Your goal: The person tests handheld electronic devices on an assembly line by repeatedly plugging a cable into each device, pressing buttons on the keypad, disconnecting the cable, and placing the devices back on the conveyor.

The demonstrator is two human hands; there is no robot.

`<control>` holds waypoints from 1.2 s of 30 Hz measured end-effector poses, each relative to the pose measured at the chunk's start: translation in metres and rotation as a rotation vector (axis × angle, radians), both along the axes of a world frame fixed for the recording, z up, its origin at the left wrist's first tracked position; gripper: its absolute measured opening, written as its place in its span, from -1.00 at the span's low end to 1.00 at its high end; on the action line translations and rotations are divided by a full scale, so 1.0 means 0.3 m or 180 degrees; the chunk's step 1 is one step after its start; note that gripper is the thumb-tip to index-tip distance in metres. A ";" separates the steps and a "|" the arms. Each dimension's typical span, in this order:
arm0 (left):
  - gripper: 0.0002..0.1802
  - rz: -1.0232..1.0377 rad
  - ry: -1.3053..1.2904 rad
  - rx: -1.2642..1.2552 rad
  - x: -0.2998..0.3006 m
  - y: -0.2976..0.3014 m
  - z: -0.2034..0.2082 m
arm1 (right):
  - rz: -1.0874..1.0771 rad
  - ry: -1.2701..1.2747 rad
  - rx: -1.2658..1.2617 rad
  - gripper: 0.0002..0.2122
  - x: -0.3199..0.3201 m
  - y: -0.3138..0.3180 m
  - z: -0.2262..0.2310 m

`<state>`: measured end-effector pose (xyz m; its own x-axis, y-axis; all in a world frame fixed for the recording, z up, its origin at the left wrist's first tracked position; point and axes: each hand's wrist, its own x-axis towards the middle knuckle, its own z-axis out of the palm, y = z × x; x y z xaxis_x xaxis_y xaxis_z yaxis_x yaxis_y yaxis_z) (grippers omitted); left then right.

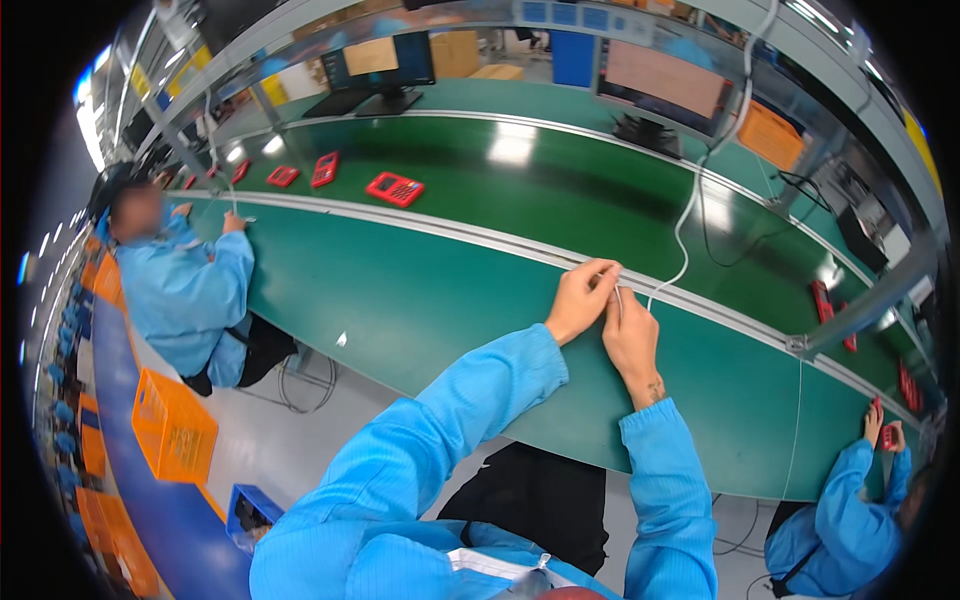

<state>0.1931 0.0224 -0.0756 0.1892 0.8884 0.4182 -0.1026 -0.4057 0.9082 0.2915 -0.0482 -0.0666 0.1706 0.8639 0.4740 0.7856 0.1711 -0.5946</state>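
Note:
Over the green bench top (430,300), near its metal rail, both my hands meet around a white cable (684,235). It hangs down from the overhead frame and loops into my right hand (631,345), which is closed on it. My left hand (580,300) is closed too, its fingertips pinched together close beside the right fingers. A short white length of cable shows between the two hands. The cable's end is hidden by my fingers, so I cannot make out what the left fingertips pinch.
Beyond the rail, a green conveyor belt carries several red keypad devices (395,188). Co-workers in blue sit at left (185,290) and right (845,515); the right one holds a red device (888,437). Monitors (390,65) stand behind. An orange crate (173,428) is on the floor.

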 end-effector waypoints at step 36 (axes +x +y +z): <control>-0.61 -0.0213 0.0926 -0.0270 -0.006 -0.018 -0.034 | -0.0938 0.0415 -0.0168 -0.82 0.212 0.058 -0.017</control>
<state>0.1913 0.0169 -0.0859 0.3494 0.8993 0.2629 0.1427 -0.3284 0.9337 0.3551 -0.0309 -0.0715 0.4734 0.7910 0.3874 0.7133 -0.0863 -0.6955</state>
